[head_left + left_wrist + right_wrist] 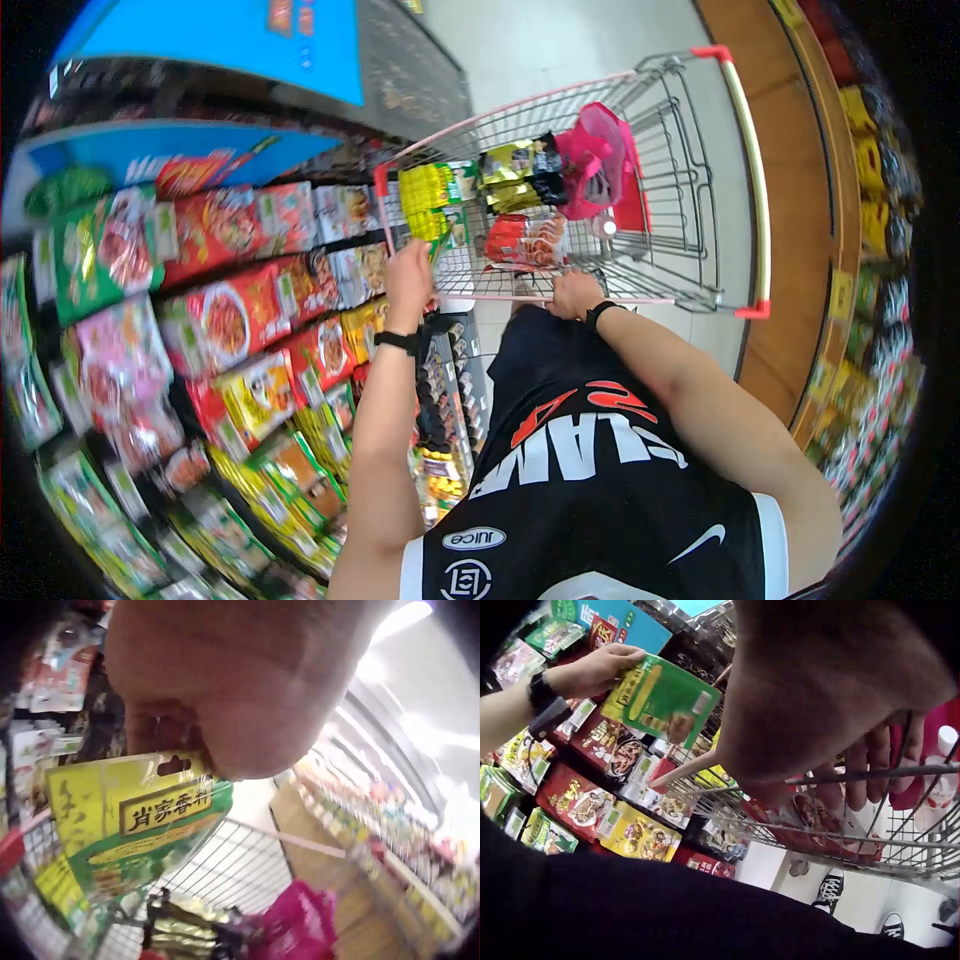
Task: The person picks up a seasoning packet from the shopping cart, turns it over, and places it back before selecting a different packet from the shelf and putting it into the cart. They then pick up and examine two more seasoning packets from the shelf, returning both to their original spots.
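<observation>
My left hand (408, 280) pinches a yellow and green seasoning packet (142, 817) by its top edge, near the hang hole. It holds the packet up above the left end of the shopping cart (752, 180). My right hand (577, 294) grips the cart's near side rim, its fingers hooked over the wire into the basket. Inside the basket lie a red food packet (525, 241) close to the right hand, black and gold packets (520, 165), yellow and green packets (425, 185) and a bright pink bag (595, 160). A small bottle (937, 780) with a white cap stands beside the bag.
Shelves of bagged foods (235, 315) line the left side, close to my left arm. A blue display board (210, 55) rises at the far left. Along the right runs a wooden-edged shelf (780, 200) with more goods. Shoes (829, 889) show on the floor beyond the cart.
</observation>
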`<state>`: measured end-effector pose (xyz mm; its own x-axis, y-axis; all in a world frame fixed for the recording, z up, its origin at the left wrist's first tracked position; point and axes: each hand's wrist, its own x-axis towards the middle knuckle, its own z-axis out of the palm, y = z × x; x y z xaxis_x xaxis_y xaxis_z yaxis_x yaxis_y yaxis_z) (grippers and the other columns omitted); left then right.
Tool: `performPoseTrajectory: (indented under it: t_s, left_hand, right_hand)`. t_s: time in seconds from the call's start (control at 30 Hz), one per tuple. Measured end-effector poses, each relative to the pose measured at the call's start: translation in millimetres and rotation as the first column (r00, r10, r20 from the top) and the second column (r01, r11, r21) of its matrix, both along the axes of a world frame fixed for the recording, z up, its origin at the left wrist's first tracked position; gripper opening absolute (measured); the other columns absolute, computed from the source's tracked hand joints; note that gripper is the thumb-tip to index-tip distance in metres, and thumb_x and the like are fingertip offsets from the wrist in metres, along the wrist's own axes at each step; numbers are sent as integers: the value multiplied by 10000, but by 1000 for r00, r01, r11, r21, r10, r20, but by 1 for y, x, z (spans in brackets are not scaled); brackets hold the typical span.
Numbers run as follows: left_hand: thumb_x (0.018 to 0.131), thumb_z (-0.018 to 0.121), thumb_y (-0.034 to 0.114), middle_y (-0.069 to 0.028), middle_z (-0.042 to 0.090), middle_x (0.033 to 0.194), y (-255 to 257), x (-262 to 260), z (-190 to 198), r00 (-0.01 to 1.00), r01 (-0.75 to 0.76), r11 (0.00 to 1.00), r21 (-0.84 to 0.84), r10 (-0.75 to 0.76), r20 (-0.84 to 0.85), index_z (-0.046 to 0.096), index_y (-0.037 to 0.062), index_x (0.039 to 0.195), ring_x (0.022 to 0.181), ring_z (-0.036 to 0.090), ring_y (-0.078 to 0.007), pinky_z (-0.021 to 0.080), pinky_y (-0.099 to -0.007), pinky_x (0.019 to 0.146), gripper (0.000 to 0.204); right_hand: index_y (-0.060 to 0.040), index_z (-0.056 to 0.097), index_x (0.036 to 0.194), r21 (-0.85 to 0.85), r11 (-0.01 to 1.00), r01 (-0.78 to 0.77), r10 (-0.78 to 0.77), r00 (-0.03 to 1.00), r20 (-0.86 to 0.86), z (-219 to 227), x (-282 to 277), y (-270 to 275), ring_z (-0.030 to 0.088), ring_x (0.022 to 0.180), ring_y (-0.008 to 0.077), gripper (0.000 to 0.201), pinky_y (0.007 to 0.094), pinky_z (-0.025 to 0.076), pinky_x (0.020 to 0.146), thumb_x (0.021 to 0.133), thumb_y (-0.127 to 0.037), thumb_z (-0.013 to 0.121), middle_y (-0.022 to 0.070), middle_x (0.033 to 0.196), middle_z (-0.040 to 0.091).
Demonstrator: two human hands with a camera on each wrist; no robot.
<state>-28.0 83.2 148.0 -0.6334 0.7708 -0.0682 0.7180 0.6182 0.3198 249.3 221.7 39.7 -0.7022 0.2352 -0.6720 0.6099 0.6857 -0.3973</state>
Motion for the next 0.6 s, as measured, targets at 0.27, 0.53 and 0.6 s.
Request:
performPoseTrajectory:
  t_s: [0.27,0.53,0.6]
  left_hand:
    - [1031,549,210,-10,660,789,-93,91,78,743,-595,773,218,428,514,655,-10,917,703,541,-16,422,-228,608,269]
    - [1037,547,197,-9,678,870,-158,190,106,404,-900,276,338,235,884,623,33,1008,742,625,-64,510,-236,683,183]
    - [1036,541,188,-15,675,893,-167,211,120,338,-936,162,314,157,928,615,51,1002,748,628,-67,511,-237,656,159]
  right_hand:
    - [-20,525,1297,-19,999,-33,32,998,-54,5,7,5,584,1168,399,777,517,399,1043,781,-591,632,235,1198,642]
    - [-5,345,1454,99,938,-334,322,723,-611,48,2,-16,433,1318,408,1040,529,337,1101,664,-487,820,261,1459,369]
    - [-23,349,1453,-7,865,-501,306,538,-785,94,-9,-37,425,1327,408,1005,498,350,1108,676,-448,825,257,1467,363]
